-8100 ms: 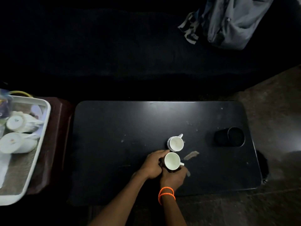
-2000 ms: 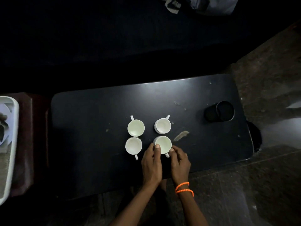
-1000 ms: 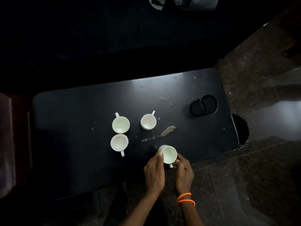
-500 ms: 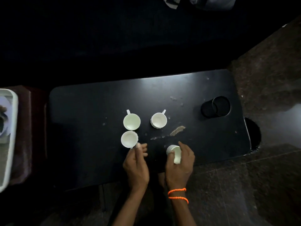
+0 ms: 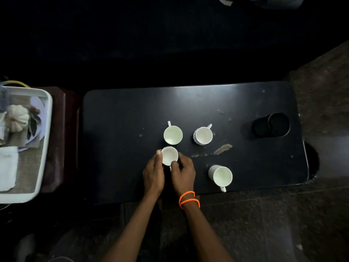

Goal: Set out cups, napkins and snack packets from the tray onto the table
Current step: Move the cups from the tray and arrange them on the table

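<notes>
Several white cups stand on the black table [image 5: 122, 118]. My left hand [image 5: 154, 174] and my right hand [image 5: 184, 173] both grip the near-left cup [image 5: 169, 155] from its two sides. Behind it stands a second cup [image 5: 173, 134], handle pointing away. A third cup [image 5: 203, 135] is at the back right of the group. A fourth cup [image 5: 221, 176] stands alone near the table's front edge, its handle toward me. The white tray [image 5: 46, 129] at the left holds a folded white napkin [image 5: 7, 167] and a white pumpkin-shaped piece [image 5: 18, 121].
A black cylindrical container [image 5: 272, 125] lies on its side at the table's right end. The tray rests on a dark reddish stool [image 5: 58, 138] beside the table. Dark stone floor [image 5: 283, 224] runs along the front and right. A dark sofa fills the back.
My right hand let go of the cup near the front edge and moved left. Both hands now hold the near-left cup; half a second ago only my left hand was at it.
</notes>
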`<state>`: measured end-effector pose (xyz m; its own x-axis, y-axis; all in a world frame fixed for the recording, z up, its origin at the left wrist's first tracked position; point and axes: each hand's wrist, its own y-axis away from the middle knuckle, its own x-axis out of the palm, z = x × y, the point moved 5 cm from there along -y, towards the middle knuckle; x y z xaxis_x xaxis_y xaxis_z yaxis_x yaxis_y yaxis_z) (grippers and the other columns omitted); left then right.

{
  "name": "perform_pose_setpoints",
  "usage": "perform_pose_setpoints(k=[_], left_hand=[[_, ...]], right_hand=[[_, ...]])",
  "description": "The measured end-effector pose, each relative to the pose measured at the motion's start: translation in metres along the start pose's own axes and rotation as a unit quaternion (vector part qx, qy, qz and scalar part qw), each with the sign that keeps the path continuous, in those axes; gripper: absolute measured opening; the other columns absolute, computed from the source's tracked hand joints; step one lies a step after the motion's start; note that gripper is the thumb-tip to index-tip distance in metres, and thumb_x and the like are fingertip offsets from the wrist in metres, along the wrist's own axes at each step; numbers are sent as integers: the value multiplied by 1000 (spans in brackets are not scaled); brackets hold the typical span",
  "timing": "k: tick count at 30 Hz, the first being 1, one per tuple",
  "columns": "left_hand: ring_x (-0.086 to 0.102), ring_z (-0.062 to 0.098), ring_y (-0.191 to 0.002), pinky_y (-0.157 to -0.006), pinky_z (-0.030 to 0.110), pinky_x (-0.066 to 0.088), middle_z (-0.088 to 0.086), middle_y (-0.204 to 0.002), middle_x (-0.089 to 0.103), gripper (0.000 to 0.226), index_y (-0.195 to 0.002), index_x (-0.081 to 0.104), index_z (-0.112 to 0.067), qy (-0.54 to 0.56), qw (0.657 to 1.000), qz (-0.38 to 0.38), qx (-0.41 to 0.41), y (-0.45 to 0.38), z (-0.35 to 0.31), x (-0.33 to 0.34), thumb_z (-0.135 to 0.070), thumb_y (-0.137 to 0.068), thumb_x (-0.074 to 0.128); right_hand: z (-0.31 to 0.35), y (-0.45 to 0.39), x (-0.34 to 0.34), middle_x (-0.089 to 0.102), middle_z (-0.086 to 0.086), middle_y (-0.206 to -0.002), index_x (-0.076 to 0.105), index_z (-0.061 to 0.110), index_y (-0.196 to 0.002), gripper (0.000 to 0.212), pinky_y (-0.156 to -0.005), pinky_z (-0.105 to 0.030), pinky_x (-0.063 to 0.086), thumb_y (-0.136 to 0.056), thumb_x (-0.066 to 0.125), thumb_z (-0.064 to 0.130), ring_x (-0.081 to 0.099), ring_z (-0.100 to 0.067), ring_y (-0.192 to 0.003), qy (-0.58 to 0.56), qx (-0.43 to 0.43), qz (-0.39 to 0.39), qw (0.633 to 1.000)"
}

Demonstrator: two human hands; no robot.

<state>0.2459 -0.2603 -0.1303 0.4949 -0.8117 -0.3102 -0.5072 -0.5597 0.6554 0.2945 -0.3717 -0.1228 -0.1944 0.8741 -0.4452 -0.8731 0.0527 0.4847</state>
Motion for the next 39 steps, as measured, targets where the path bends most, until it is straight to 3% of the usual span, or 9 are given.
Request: perform_pose_setpoints(k=[6,10,12,23,27,30,32,36,39], left_hand=[[68,18,-119,-109,41,48,-5,-132,70,51,-133,67,-28,-43,999,11,19,26,10,4,-54,-105,34],[62,4,-117,-93,5,40,-5,-129,72,47,-130,70,-24,-81,996,4,34,44,21,6,-48,-106,37],[59,0,-116,-88,-5,33,-4,-130,72,44,-130,70,-21,-89,995,2,40,51,26,7,-43,-106,40],[58,-1,-116,-89,-7,31,-4,-131,71,41,-130,71,-20,-104,993,-24,41,56,47,4,-39,-106,43],[57,-2,-116,-92,-2,35,-5,-132,70,42,-131,70,-22,-88,995,-22,35,54,50,4,-41,-106,41],[62,12,-123,-109,32,48,0,-137,68,45,-134,66,-17,-56,997,-35,31,43,48,-2,-40,-107,40],[62,21,-127,-110,48,48,4,-140,65,50,-137,64,-15,-30,998,-50,21,29,43,-8,-46,-106,39],[58,19,-134,-112,50,46,2,-143,63,81,-139,62,-17,11,999,-41,33,-5,13,-13,-74,-90,30],[55,17,-138,-114,49,45,1,-148,60,87,-142,59,-17,14,998,-5,58,-27,-17,-5,-78,-87,30]], right_hand=[[-16,27,-16,66,-3,-120,71,11,-121,42,-83,6,34,-83,61,-3,53,21,-102,-28,30,-39,998],[-32,45,-26,65,-5,-118,71,7,-119,42,-81,6,36,-82,61,-10,55,22,-102,-32,44,-63,997],[-38,51,-28,66,-8,-119,71,5,-118,42,-81,6,36,-81,61,-12,58,13,-102,-29,50,-66,996],[-47,59,-28,66,-8,-119,70,4,-119,43,-86,4,36,-79,63,-12,58,2,-107,1,24,-39,999],[-48,57,-27,64,-9,-121,69,3,-119,42,-86,5,36,-80,64,-10,60,-10,-109,11,11,-30,999],[-44,48,-30,63,-9,-123,67,1,-125,43,-86,5,36,-82,63,0,61,-16,-109,9,3,-46,999],[-37,36,-35,64,-8,-121,67,3,-125,44,-86,4,36,-82,59,7,61,-12,-106,-2,-6,-69,998],[-15,-2,-41,64,-3,-114,68,6,-123,41,-83,4,37,-83,58,9,57,16,-95,-29,-32,-89,995],[2,-32,-31,66,2,-116,68,11,-127,41,-81,5,37,-87,59,13,59,5,-97,-25,-22,-51,998]])
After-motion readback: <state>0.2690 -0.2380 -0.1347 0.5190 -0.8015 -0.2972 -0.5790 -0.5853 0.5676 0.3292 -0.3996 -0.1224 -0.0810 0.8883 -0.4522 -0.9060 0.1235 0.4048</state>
